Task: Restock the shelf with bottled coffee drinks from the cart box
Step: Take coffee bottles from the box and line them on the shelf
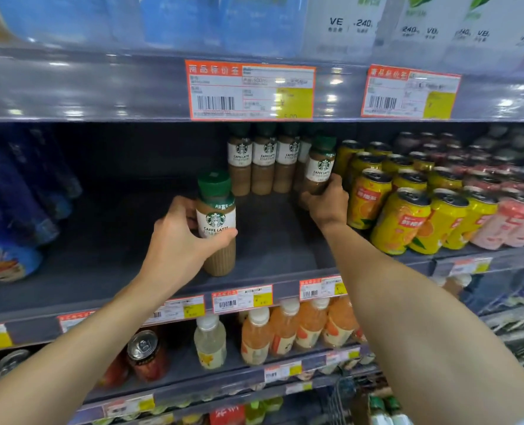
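our left hand (178, 240) and right hand (326, 204) each grip a latte bottle (216, 222); we should slide both back upright against the back row (262, 162).

Worn on the head, looking forward and slightly down at close range into the middle shelf (273, 240) of a store rack, wide-angle and bowed at the edges, with both forearms reaching in from the bottom corners and lower shelves below.

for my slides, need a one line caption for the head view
Both hands place caffe latte bottles: left hand grips one, right hand another.
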The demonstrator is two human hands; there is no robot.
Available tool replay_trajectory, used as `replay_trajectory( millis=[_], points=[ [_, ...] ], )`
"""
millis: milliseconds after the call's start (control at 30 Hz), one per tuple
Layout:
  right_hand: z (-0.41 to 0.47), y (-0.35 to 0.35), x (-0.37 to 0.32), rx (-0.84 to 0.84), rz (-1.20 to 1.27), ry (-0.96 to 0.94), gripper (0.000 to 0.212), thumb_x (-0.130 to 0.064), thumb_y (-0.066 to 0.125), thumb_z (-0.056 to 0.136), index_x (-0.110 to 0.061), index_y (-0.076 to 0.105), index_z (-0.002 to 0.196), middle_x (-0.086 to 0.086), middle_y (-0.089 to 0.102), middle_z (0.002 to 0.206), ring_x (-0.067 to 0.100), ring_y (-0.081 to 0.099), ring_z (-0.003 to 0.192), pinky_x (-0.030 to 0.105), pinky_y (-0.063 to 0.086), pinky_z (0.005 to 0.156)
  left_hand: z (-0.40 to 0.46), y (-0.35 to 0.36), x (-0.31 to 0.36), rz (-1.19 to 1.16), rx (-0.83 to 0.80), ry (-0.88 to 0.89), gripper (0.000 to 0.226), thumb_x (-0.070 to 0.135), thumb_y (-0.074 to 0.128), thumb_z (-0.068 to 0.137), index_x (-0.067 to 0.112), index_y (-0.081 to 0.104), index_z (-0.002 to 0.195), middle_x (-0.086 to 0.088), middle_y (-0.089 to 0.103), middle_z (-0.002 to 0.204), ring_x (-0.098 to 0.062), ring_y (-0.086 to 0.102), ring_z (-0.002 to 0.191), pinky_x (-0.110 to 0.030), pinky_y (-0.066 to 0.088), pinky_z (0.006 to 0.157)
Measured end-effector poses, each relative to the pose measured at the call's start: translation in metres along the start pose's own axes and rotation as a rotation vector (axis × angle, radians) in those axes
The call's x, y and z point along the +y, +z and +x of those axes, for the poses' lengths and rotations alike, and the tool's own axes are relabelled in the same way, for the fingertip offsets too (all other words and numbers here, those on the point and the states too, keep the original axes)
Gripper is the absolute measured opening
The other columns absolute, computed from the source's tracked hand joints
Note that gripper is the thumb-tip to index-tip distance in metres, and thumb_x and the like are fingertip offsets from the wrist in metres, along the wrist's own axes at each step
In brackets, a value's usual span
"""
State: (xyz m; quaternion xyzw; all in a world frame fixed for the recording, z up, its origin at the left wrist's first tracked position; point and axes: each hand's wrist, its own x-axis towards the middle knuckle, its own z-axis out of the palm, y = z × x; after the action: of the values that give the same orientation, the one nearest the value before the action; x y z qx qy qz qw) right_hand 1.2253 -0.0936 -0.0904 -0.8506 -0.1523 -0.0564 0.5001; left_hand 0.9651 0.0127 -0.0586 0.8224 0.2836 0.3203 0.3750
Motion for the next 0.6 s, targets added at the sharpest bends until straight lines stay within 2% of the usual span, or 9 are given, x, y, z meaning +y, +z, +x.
replay_trajectory(
  millis=[233,367,600],
  points=[
    [0.018,0.000,-0.004,-0.059,-0.023,0.041,0.060,-0.018,0.076,0.079,-0.007,0.046,0.130,0.018,0.057,0.128,0.036,0.055,0.119,0.037,0.045,0.097,0.004,0.004,0.000,-0.005,0.004,-0.002,0.049,0.031,0.085,0.067,0.015,0.054,0.101,0.018,0.062,0.087,0.008,0.059,0.077,-0.008,0.044,0.061],
    [0.023,0.001,-0.003,-0.085,-0.007,0.025,0.062,-0.016,0.076,0.079,-0.006,0.046,0.132,0.016,0.058,0.130,0.033,0.054,0.121,0.034,0.045,0.097,0.004,0.004,0.000,0.002,-0.004,-0.005,0.052,0.033,0.085,0.067,0.013,0.053,0.103,0.017,0.062,0.089,0.005,0.060,0.081,-0.014,0.046,0.064],
    [0.030,0.002,-0.007,-0.095,-0.011,0.028,0.065,-0.023,0.078,0.078,-0.006,0.046,0.131,0.016,0.058,0.130,0.033,0.054,0.122,0.035,0.044,0.097,0.003,0.003,0.001,-0.003,-0.014,-0.010,0.049,0.030,0.084,0.069,0.016,0.052,0.103,0.020,0.060,0.088,0.008,0.058,0.078,-0.010,0.042,0.061]
  ],
)
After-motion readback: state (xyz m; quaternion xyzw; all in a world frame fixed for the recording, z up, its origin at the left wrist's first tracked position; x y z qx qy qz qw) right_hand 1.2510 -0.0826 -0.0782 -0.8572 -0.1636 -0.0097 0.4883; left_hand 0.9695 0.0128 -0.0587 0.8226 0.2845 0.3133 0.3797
